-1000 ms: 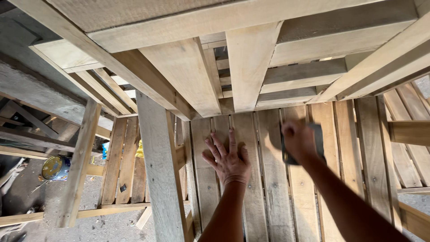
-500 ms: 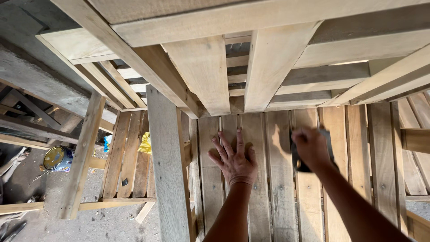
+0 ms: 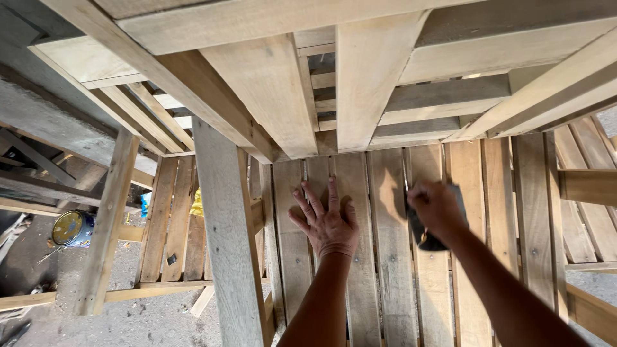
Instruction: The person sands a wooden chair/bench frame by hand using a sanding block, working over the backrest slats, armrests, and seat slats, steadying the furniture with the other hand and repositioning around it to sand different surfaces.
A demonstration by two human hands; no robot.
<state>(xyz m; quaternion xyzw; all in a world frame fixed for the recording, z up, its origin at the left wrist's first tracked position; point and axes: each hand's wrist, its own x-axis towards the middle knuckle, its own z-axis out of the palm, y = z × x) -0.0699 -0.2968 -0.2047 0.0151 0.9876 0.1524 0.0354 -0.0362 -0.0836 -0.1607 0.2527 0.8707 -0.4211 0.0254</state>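
Two hands in view, both the worker's own. Left hand (image 3: pixel 328 222) lies flat, fingers spread, palm down on the slatted wooden panel (image 3: pixel 385 257); nothing gripped, released. Right hand (image 3: pixel 437 207) is clenched around one dark sanding block (image 3: pixel 424 236), which sits against a slat just right of the panel's middle, near the left hand but not touching it.

Panel: about nine vertical slats showing between the grey post and the right edge, narrow gaps between them. One weathered grey post (image 3: pixel 228 238) stands just left of the left hand. Overhead, a pale timber frame (image 3: pixel 360 71) with two broad boards running toward the viewer and several cross slats behind them.

Far left, lower down: one round tin can (image 3: pixel 72 229) with a yellowish lid on the concrete floor (image 3: pixel 122 321), well apart from the hands. One second slatted panel (image 3: pixel 170 218) leans behind the post, with a yellow scrap (image 3: pixel 196 204) and a blue scrap (image 3: pixel 145 204) beside it.

Versus half a second back: both hands sit a little lower on the slats. Left hand's spread is unchanged; right hand's hold on the block is the same.
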